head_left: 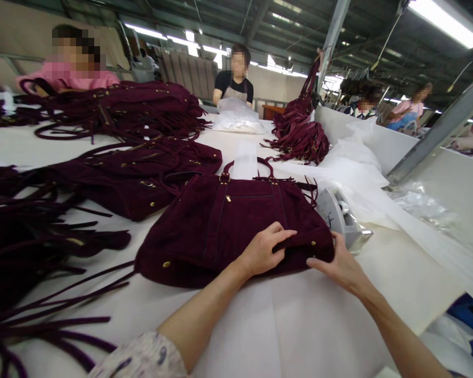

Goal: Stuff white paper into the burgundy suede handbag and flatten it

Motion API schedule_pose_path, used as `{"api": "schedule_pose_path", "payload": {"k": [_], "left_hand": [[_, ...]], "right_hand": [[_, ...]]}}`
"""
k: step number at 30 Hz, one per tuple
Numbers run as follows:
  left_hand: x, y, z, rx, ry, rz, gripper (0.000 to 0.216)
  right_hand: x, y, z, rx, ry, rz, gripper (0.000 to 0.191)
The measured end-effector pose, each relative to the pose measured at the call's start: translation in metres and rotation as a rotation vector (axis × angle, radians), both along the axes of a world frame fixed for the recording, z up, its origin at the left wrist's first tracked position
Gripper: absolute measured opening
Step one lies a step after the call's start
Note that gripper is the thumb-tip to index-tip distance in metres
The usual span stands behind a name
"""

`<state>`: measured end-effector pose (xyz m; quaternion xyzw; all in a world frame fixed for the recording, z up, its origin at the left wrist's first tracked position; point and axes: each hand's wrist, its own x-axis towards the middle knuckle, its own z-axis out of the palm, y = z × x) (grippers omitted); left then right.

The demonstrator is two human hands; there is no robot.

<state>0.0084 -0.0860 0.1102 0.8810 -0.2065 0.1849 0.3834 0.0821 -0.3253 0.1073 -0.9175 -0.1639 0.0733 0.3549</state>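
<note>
A dark burgundy suede handbag with gold studs and two handles lies flat on the white table in front of me. My left hand pinches the bag's near bottom edge, fingers curled over the fabric. My right hand holds the bag's near right corner, thumb on its edge. A grey iron-like tool sits just behind the bag's right corner.
Piles of similar burgundy bags and fringed straps cover the left side. Another strap pile lies far right by a post. A white plastic bag sits in front of a person across the table. Other people work beyond.
</note>
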Motion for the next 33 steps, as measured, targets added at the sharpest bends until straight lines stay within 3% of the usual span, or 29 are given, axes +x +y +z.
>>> {"api": "schedule_pose_path", "payload": {"k": [2,5,11,13,16,19,21,24,28,33], "left_hand": [[0.0,0.0,0.0,0.025,-0.001,-0.005,0.054],[-0.001,-0.002,0.0,0.12,0.004,-0.012,0.055],[-0.004,-0.007,0.003,0.362,0.023,0.016,0.062],[-0.004,-0.007,0.004,0.375,0.032,0.01,0.062],[-0.003,-0.007,0.004,0.343,0.044,-0.006,0.062],[-0.003,-0.007,0.003,0.317,0.053,-0.001,0.059],[-0.004,-0.007,0.003,0.329,0.059,0.006,0.059],[-0.005,-0.01,0.004,0.406,0.063,0.015,0.06],[-0.005,-0.015,0.006,0.527,0.078,0.001,0.056],[-0.006,-0.016,0.011,0.559,0.068,-0.064,0.058]], "right_hand": [[-0.005,0.007,0.006,-0.182,-0.075,-0.069,0.103],[-0.007,0.013,0.0,-0.325,-0.147,-0.139,0.09],[0.002,0.001,-0.026,-0.285,-0.243,-0.084,0.063],[0.003,-0.004,-0.025,-0.229,-0.384,-0.018,0.06],[0.006,-0.006,-0.006,-0.149,-0.708,0.145,0.06],[0.018,-0.003,0.019,-0.251,-0.893,0.414,0.054],[0.029,-0.005,0.026,-0.352,-0.938,0.585,0.047],[0.039,-0.02,0.008,-0.374,-1.01,0.655,0.037],[0.034,-0.046,-0.031,-0.402,-1.055,0.58,0.048],[0.019,-0.055,-0.039,-0.415,-0.916,0.56,0.061]]}}
